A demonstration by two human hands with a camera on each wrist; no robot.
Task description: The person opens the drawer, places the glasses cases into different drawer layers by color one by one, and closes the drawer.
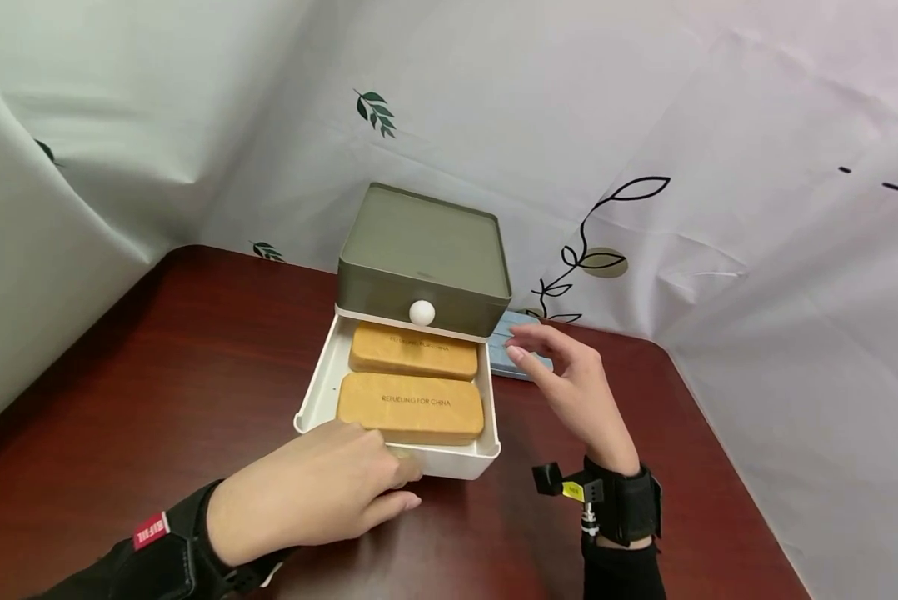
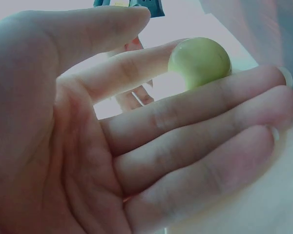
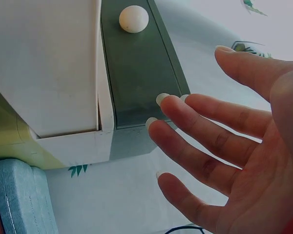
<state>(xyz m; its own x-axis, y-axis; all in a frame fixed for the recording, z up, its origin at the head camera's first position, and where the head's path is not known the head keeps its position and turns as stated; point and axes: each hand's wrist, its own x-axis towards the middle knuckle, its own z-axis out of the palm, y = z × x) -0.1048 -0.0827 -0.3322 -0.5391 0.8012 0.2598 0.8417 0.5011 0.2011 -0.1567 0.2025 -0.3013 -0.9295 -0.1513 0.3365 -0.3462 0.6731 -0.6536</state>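
A white drawer (image 1: 317, 400) stands pulled out from beneath a green storage box (image 1: 426, 242) with a white round knob (image 1: 421, 313). Inside lie two yellow oblong cases (image 1: 410, 408) printed with small lettering. My left hand (image 1: 310, 487) is at the drawer's front, its thumb held apart. In the left wrist view, a round knob (image 2: 200, 63) sits between the index and middle fingers, which stretch out nearly straight. My right hand (image 1: 569, 383) hovers right of the box, its fingers loosely bent and holding nothing. Its fingertips (image 3: 172, 108) overlap the box's corner in the right wrist view.
Behind the right hand, a light blue padded-looking item (image 1: 501, 354) lies on the dark reddish table (image 1: 194, 375) beside the box. White cloth (image 1: 569, 100) with leaf prints hangs behind and along both sides of the table.
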